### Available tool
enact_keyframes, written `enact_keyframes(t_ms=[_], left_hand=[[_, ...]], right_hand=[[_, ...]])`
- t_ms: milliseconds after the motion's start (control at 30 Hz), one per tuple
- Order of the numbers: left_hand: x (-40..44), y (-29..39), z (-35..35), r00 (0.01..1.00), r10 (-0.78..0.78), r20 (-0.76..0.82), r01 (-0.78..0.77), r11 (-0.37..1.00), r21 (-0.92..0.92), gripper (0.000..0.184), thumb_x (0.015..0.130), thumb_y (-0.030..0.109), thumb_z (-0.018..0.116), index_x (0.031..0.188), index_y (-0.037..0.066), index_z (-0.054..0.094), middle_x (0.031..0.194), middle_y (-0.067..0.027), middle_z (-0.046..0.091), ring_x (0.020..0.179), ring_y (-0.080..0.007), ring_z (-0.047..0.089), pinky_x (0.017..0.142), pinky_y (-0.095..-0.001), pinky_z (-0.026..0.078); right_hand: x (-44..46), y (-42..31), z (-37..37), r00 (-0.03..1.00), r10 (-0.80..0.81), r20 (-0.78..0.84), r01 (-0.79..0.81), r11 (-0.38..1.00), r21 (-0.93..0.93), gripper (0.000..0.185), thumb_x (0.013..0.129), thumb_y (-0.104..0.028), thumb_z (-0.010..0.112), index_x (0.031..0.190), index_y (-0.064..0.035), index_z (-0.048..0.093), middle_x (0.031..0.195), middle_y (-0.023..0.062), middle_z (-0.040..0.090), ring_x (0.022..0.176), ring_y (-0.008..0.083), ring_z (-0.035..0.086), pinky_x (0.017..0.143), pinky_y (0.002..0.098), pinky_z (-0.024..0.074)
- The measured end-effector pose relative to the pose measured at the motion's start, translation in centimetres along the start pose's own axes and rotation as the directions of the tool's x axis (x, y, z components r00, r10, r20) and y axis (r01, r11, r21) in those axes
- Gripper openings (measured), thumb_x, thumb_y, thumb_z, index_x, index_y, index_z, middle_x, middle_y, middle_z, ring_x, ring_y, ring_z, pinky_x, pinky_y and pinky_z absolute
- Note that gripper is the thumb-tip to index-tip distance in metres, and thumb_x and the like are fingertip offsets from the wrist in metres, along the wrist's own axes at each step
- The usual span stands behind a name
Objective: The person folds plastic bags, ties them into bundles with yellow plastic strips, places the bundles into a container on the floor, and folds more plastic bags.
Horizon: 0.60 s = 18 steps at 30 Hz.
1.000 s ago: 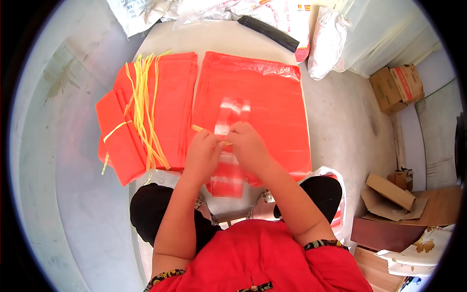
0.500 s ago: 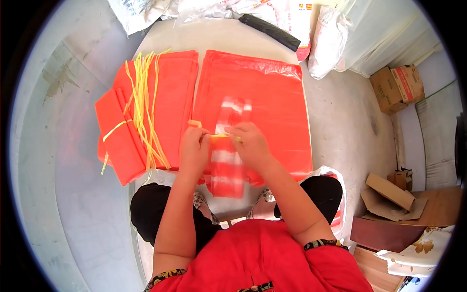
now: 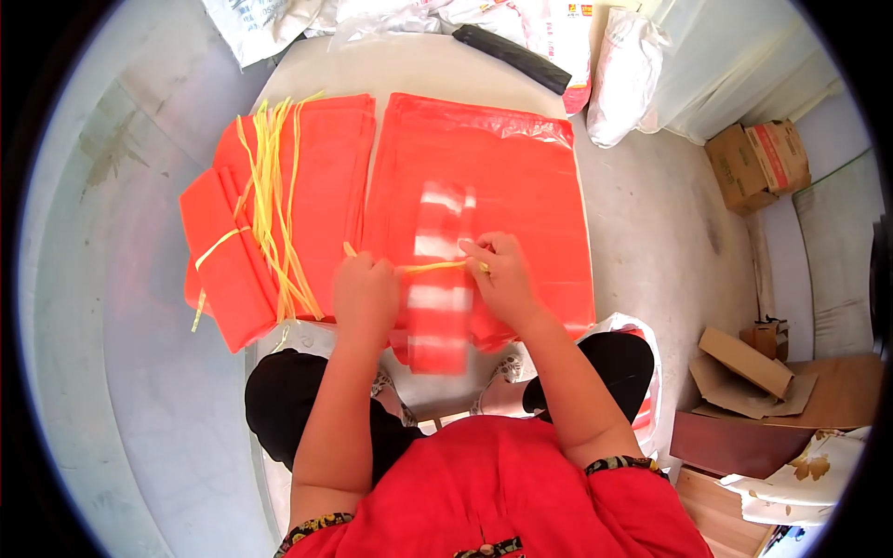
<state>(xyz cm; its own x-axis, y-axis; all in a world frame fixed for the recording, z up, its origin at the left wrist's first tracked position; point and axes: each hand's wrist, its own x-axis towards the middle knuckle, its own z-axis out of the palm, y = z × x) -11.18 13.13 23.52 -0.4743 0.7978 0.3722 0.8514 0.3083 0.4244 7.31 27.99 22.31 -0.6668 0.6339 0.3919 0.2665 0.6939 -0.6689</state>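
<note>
A long folded red plastic strip [image 3: 440, 321] lies upright in the view over the front part of a stack of red sheets [image 3: 530, 205]. Across its middle runs a yellow tie [image 3: 433, 268], stretched between my two hands. My left hand [image 3: 366, 293] is closed on the tie's left end, a short piece sticking out above the fist. At the strip's right side my right hand [image 3: 504, 279] pinches the other end. Further left, loose yellow ties [image 3: 272, 186] lie on a second red stack [image 3: 335, 177], beside a folded red bundle [image 3: 228, 256] with a yellow tie around it.
A black roll [image 3: 512, 58] lies at the table's far edge [image 3: 400, 70], near white printed bags [image 3: 372, 17]. A white sack [image 3: 628, 79] stands beyond the right corner. Cardboard boxes [image 3: 758, 167] are on the right, with opened cardboard [image 3: 749, 372] nearer.
My hands have moved apart, left hand to the left and right hand to the right, and more of the yellow tie shows taut between them over the red strip.
</note>
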Motion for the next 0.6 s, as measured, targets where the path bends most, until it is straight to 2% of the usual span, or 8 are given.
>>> enact_keyframes(t_ms=[67,167,267,367,467,567,600], left_hand=[[-0.3,0.7,-0.4,1.0,0.016,0.008,-0.016,1.0,0.024,0.021,0.087,0.017,0.077,0.077,0.002,0.067,0.082,-0.0152,0.059,0.084,-0.037,0.061,0.074,-0.0482,0.05],[-0.5,0.9,-0.3,0.999,0.035,0.016,-0.036,0.998,0.045,0.02,0.086,0.016,0.077,0.075,0.003,0.066,0.083,-0.0136,0.059,0.085,-0.0354,0.06,0.073,-0.0472,0.05],[0.0,0.3,-0.1,0.997,0.069,-0.023,-0.066,0.992,0.108,0.019,0.082,0.014,0.077,0.071,0.003,0.066,0.085,-0.0118,0.059,0.088,-0.0338,0.059,0.072,-0.0459,0.051],[0.3,0.3,0.2,0.994,0.098,-0.055,-0.091,0.988,0.122,0.017,0.077,0.011,0.077,0.067,0.003,0.065,0.087,-0.0106,0.059,0.09,-0.0327,0.058,0.072,-0.0451,0.051],[0.0,0.2,1.0,0.983,0.156,-0.095,-0.143,0.981,0.127,0.015,0.071,0.008,0.076,0.065,0.004,0.064,0.088,-0.0095,0.059,0.091,-0.032,0.058,0.072,-0.0455,0.05],[0.0,0.4,1.4,0.974,0.186,-0.125,-0.17,0.977,0.128,0.013,0.069,0.008,0.075,0.064,0.004,0.064,0.09,-0.0088,0.059,0.093,-0.0318,0.058,0.076,-0.0471,0.049],[-0.2,0.4,1.6,0.974,0.187,-0.128,-0.169,0.976,0.134,0.013,0.069,0.009,0.075,0.064,0.004,0.064,0.09,-0.0086,0.059,0.094,-0.0317,0.058,0.078,-0.0476,0.049]], right_hand=[[0.1,0.2,-0.7,1.0,-0.009,-0.018,0.008,1.0,-0.01,0.023,0.095,-0.008,0.069,0.117,-0.0073,0.078,0.108,0.0107,0.063,0.102,0.0299,0.059,0.085,0.0385,0.0515],[0.4,-0.1,-1.8,0.996,-0.093,0.004,0.093,0.986,-0.136,0.016,0.094,-0.011,0.071,0.107,-0.0066,0.079,0.101,0.0101,0.063,0.095,0.0295,0.06,0.08,0.0386,0.0523],[0.6,-2.0,-2.4,0.99,-0.114,0.087,0.131,0.964,-0.232,0.011,0.092,-0.012,0.073,0.098,-0.0051,0.079,0.095,0.009,0.062,0.088,0.0285,0.061,0.075,0.0393,0.0525],[0.2,-1.1,-1.8,0.992,-0.123,0.041,0.129,0.967,-0.221,0.01,0.09,-0.013,0.074,0.094,-0.0042,0.078,0.092,0.0088,0.062,0.083,0.0284,0.061,0.071,0.0389,0.0518],[0.1,-1.6,-1.8,0.999,-0.039,0.029,0.042,0.992,-0.117,0.01,0.091,-0.012,0.073,0.09,-0.003,0.076,0.094,0.0105,0.063,0.083,0.0281,0.062,0.069,0.0363,0.0504],[1.0,-2.2,-0.5,0.996,0.074,0.048,-0.081,0.981,0.177,0.015,0.093,-0.012,0.071,0.085,-0.0005,0.072,0.093,0.009,0.066,0.078,0.0196,0.062,0.066,0.0325,0.0481],[1.2,-2.8,0.0,0.981,0.159,0.109,-0.181,0.952,0.247,0.019,0.094,-0.015,0.069,0.084,0.0003,0.071,0.088,0.0099,0.064,0.075,0.0207,0.06,0.065,0.0345,0.0477]])
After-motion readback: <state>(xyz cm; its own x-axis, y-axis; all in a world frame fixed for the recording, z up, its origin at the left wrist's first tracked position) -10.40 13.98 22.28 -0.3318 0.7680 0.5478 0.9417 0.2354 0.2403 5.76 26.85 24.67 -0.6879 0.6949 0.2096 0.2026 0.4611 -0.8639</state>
